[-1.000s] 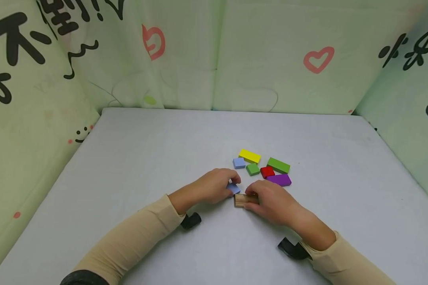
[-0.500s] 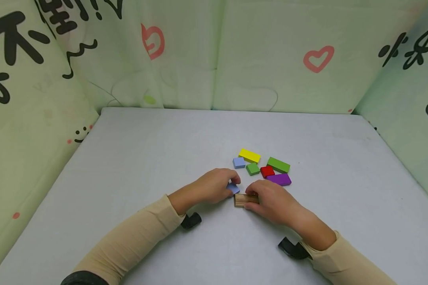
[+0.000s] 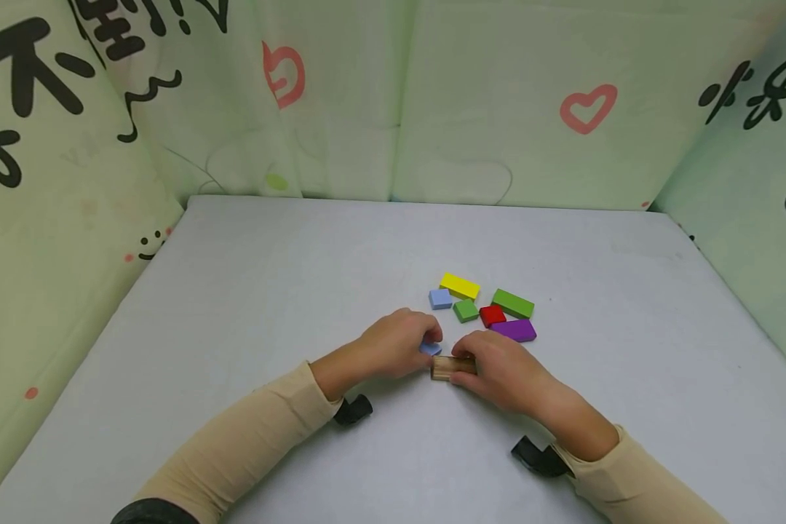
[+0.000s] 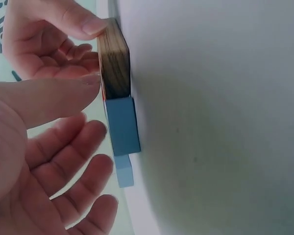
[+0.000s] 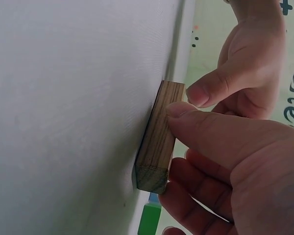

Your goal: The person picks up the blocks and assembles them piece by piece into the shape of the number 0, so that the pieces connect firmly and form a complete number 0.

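Observation:
My right hand holds a striped wooden block on the table, thumb on the near side and a finger reaching over the far side. Right at the wooden block's left end lies a light blue block, seen as a blue face in the left wrist view. Over that blue block my left hand is bent, its thumb tip at the top edge where wood and blue meet. Its other fingers curve loosely beyond the blue block, which they partly hide in the head view.
Just beyond the hands lie a second light blue block, a yellow block, a small green block, a long green block, a red block and a purple block. Printed cloth walls the white table.
My left thumb has shifted slightly right toward the wooden block's corner and now covers more of the blue block. My right hand and the other blocks stay put.

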Tool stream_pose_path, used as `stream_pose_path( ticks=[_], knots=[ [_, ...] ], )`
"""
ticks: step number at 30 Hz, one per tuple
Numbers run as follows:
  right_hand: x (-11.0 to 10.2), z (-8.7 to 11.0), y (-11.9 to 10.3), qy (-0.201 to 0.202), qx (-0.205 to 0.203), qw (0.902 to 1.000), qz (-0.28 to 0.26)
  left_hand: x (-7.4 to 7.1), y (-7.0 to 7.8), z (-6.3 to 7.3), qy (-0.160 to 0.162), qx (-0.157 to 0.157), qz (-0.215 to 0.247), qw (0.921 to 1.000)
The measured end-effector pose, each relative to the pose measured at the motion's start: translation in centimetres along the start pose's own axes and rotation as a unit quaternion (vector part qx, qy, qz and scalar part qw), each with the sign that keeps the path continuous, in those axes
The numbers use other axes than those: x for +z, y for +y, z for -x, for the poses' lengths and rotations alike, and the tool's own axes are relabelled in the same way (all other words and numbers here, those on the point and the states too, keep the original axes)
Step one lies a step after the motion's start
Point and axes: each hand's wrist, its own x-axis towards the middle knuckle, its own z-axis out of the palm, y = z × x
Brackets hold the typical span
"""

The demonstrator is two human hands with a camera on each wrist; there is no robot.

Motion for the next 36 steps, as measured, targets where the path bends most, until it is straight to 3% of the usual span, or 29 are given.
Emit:
stream_pose_path(
  ticks=[16, 22, 29, 36],
  knots=[
    [-0.3, 0.1, 0.9, 0.005, -0.028, 0.9995, -0.016, 0.3, 0.7, -0.2, 0.002, -0.009, -0.024, 0.9997],
    [-1.5, 0.4, 1.7, 0.018, -0.015, 0.9991, -0.036, 0.3, 0.8, -0.1, 0.004, -0.007, -0.033, 0.9994],
    [-2.2, 0.4, 3.1, 0.044, -0.014, 0.9987, -0.021, 0.3, 0.7, 0.0, 0.004, -0.007, -0.039, 0.9992],
    [-2.3, 0.4, 4.0, 0.048, 0.018, 0.9985, -0.019, 0.3, 0.8, -0.1, -0.006, -0.012, -0.036, 0.9993]
  ],
)
